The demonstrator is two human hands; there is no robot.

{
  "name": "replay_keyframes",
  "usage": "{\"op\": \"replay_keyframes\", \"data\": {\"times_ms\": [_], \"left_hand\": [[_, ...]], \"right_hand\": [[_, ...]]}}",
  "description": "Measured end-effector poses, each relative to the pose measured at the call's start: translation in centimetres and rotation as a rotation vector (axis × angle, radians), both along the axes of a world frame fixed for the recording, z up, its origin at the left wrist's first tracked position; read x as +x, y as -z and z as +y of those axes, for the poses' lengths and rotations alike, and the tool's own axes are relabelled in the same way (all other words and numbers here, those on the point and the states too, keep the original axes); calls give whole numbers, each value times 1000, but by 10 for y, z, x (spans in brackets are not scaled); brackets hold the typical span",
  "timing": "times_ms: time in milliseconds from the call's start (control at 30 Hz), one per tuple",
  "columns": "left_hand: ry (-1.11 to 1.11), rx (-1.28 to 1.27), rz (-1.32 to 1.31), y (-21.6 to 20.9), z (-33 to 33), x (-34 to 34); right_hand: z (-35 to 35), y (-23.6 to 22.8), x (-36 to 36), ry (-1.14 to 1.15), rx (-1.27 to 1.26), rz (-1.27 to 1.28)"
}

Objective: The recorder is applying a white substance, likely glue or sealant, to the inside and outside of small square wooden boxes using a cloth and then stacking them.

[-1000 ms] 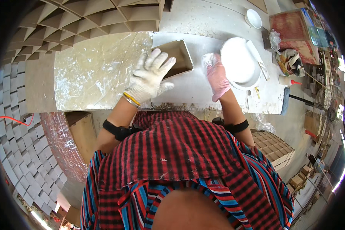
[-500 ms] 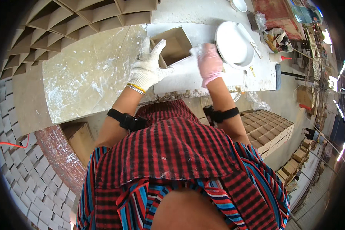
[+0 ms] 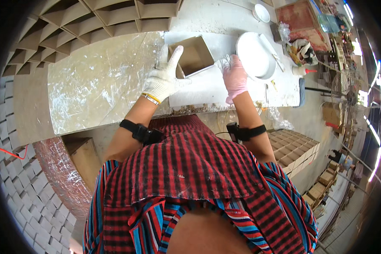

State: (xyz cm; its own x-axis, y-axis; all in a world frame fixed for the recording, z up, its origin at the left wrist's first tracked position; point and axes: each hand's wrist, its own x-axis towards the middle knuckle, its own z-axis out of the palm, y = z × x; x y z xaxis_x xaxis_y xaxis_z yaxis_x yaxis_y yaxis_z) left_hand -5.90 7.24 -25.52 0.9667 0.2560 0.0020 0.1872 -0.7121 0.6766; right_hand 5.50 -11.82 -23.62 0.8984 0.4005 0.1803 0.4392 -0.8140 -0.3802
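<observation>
My left hand (image 3: 161, 80), in a white knit glove, is at the left side of an open brown cardboard box (image 3: 197, 55). Its fingers are spread, with the thumb by the box's near corner and another finger raised along the left wall. To the right of the box is my right hand (image 3: 234, 78) in a thin pink glove. Its fingers are bent together around something whitish that I cannot make out, close to the box's right corner. Just beyond that hand stands a round white tub (image 3: 254, 53) of white stuff, with a flat white stick (image 3: 271, 47) across its rim.
Brown cardboard divider grids (image 3: 106, 21) stand at the far left. A small white bowl (image 3: 261, 13) and a red-tipped white bottle (image 3: 302, 70) are on the right. Below the table edge sits another divider grid (image 3: 293, 146). Many pale boxes (image 3: 34, 190) are stacked at lower left.
The view has tipped slightly, so the table appears lower. My right hand, blurred before, is now a little farther right of the box corner. My left hand stays beside the box.
</observation>
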Motion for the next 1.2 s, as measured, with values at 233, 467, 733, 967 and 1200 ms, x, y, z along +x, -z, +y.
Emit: {"op": "replay_keyframes", "data": {"times_ms": [233,467,733,967,1200], "left_hand": [[-37,-117,-37,12,5,-10],[-58,48,-119,38,6,-7],[-130,502,-195,54,6,-8],[-90,96,-151,44,10,-7],[-56,175,-172,53,11,-8]], "right_hand": [[57,-29,9,-235,168,343],[124,-17,-5,-466,-233,391],[95,-32,-19,-630,-386,303],[105,-20,-11,-564,-522,255],[98,-32,-5,-699,-456,171]]}}
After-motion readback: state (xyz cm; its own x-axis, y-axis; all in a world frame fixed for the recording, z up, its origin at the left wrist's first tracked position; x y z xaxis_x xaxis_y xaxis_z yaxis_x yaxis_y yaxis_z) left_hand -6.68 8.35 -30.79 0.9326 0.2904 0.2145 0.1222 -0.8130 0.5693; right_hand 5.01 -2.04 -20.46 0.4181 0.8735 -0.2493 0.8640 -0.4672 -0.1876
